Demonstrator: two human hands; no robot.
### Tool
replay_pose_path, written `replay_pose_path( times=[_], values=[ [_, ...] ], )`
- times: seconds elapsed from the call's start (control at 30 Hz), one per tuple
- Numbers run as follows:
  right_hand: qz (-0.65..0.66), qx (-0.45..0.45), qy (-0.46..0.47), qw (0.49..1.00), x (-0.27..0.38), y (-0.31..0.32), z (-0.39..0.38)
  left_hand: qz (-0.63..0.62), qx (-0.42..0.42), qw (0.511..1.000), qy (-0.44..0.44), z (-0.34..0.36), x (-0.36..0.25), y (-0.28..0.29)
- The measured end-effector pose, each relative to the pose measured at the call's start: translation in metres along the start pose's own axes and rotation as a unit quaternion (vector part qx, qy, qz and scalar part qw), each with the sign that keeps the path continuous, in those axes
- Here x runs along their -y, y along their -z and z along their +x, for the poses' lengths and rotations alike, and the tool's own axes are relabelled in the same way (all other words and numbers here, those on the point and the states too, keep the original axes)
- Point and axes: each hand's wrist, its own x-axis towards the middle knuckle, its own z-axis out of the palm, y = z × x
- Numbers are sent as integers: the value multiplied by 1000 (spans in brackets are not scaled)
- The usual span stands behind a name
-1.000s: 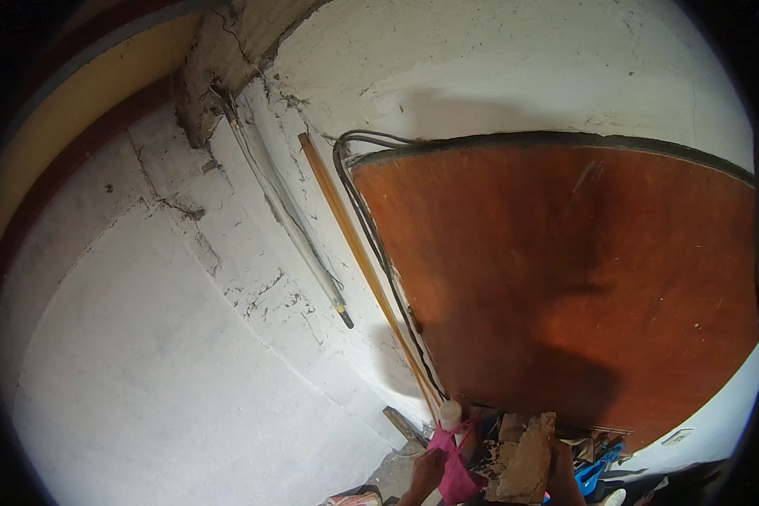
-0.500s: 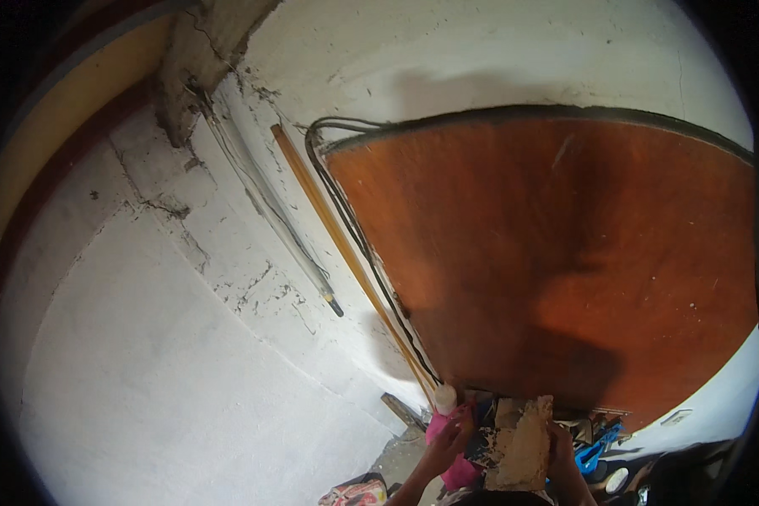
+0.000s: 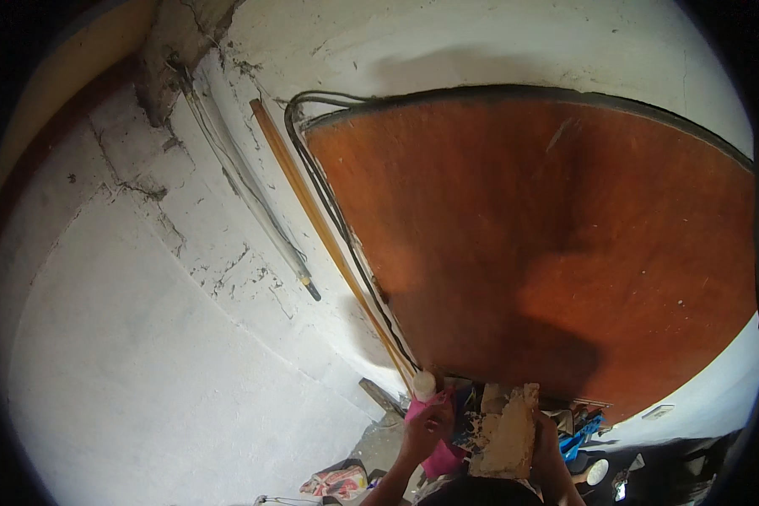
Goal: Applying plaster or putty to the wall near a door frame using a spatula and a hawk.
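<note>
My left hand [image 3: 430,426] is curled against the upper part of a pink bag [image 3: 443,455], fingers closed on it, just below a white cylindrical container [image 3: 424,384]. My right hand [image 3: 545,432] grips the right edge of a rough, crumbly brown board [image 3: 506,434], mostly hidden behind it. The board is held low in view, right of the bag. Behind it are blue items [image 3: 578,443] and jumbled dark objects, too small to make out.
A large orange-brown panel [image 3: 523,244] edged by black cables fills the wall above. A wooden strip [image 3: 304,194] and tube fixture [image 3: 236,169] run alongside on the cracked white wall [image 3: 118,354]. A wood offcut [image 3: 379,396] and printed sack [image 3: 337,481] lie low at left.
My left hand has moved up the pink bag. The view has shifted, so the panel and wall fittings sit higher and farther left in the frame. My right hand still holds the board.
</note>
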Motion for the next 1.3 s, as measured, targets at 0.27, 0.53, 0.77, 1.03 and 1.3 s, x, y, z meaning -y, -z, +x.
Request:
replay_pose_path(
  times=[0.27,0.53,0.77,1.03,1.3],
  values=[
    [73,18,-32,997,-8,12,21,38,-36,992,116,2,-19,15],
    [59,-3,-65,996,-1,-2,26,-1,7,999,37,15,-28,6],
    [41,-30,-83,995,11,-31,24,93,63,992,60,22,-53,17],
    [83,-20,-90,992,12,-26,24,-22,85,980,179,6,-72,30],
    [88,-10,-77,993,8,-26,24,-86,81,975,189,1,-67,29]
  ],
)
